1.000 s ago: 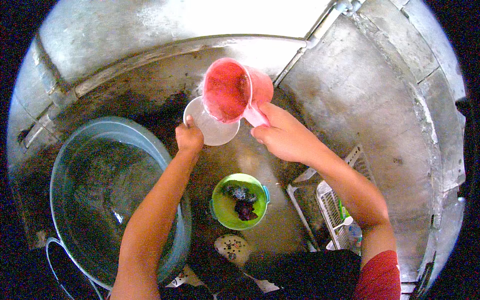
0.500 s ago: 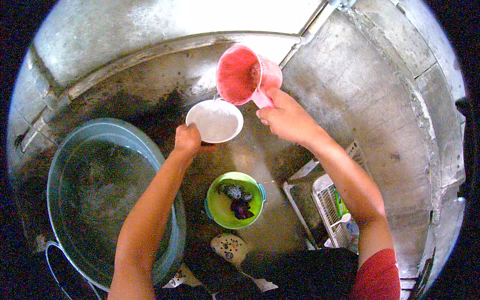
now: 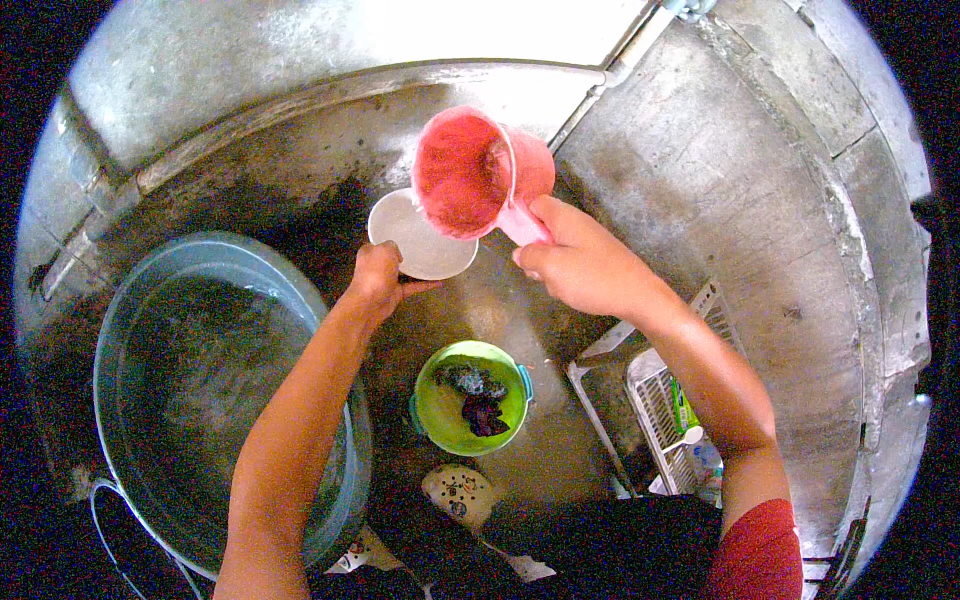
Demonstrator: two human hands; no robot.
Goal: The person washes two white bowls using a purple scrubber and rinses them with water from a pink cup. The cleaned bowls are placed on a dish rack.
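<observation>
My left hand (image 3: pixel 378 278) grips a white bowl (image 3: pixel 432 255) by its near left rim, with the bowl's mouth facing up. Over the bowl's far right part, my right hand (image 3: pixel 575 255) tilts a pink dipper (image 3: pixel 465 175) by its handle, mouth turned to the left. The dipper hides part of the bowl. A little water shows at the dipper's lip. Below both hands, a green tub (image 3: pixel 455 437) with blue handles stands on the floor, holding a grey scrubber (image 3: pixel 468 380) and a dark crumpled piece (image 3: pixel 484 415).
At the left stands a large grey-blue basin (image 3: pixel 115 370) with water in it. A white plastic rack (image 3: pixel 645 405) with a green packet (image 3: pixel 684 412) is at the right, beneath my right arm. A pipe (image 3: pixel 590 95) runs along the wall's foot.
The pink dipper has come lower and slightly left, now overlapping the bowl. The bowl has shifted slightly left and up. The thin stream of water seen before is no longer plain.
</observation>
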